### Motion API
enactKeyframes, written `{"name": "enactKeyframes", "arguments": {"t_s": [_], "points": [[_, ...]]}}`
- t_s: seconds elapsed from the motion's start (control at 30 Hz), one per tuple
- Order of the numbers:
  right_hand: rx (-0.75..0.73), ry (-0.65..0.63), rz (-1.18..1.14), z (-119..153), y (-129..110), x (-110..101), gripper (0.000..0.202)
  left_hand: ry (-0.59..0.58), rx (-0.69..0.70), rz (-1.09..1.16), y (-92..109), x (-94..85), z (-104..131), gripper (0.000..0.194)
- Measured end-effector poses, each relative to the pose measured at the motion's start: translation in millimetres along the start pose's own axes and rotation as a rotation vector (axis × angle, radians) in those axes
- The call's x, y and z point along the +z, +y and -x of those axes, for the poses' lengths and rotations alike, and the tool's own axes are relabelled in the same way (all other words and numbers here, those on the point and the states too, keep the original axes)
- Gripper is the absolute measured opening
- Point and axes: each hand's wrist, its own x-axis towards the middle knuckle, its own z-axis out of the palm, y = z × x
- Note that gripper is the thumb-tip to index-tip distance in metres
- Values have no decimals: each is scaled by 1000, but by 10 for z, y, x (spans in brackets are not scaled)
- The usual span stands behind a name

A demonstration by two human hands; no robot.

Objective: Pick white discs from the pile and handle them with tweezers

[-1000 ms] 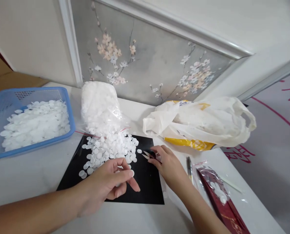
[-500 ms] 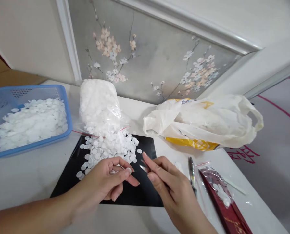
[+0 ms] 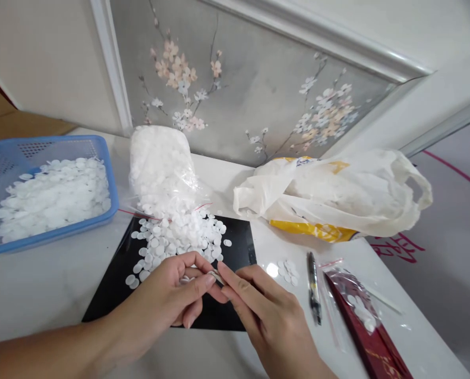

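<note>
Between thumb and index finger, my left hand (image 3: pixel 179 289) pinches a small thin white disc (image 3: pixel 211 274), mostly covered by the fingers. My right hand (image 3: pixel 264 302) closes round a small shiny metal tool with two narrow tips (image 3: pixel 218 278); its tips meet the disc, and the rest is hidden in the palm. Both hands are close together above a black sheet (image 3: pixel 235 247). Behind them, a heap of white discs (image 3: pixel 167 239) spreads over the sheet from the mouth of a clear zip bag (image 3: pixel 161 163).
A blue basket (image 3: pixel 114 195) full of white discs stands left. At the right lie a small group of discs (image 3: pixel 288 272), a black pen (image 3: pixel 313 289), a clear bag (image 3: pixel 363 310) on a dark red packet (image 3: pixel 380 352) and a white plastic carrier bag (image 3: pixel 333 195).
My right hand has moved left and brought the metal tool up to the disc in my left hand. The small group of discs beside the pen is more exposed. My left hand has barely moved.
</note>
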Motion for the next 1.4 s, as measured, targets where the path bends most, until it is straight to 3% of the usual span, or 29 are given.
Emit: {"name": "enactKeyframes", "arguments": {"t_s": [1.17, 1.27, 1.4], "points": [[-46, 31, 30, -3, -32, -24, 31, -31, 2, -56, 57, 10, 23, 27], [24, 24, 107, -42, 91, -62, 33, -38, -8, -52, 50, 8, 16, 22], [215, -35, 439, -107, 439, -77, 33, 9, -38, 27, 182, -24, 25, 16]]}}
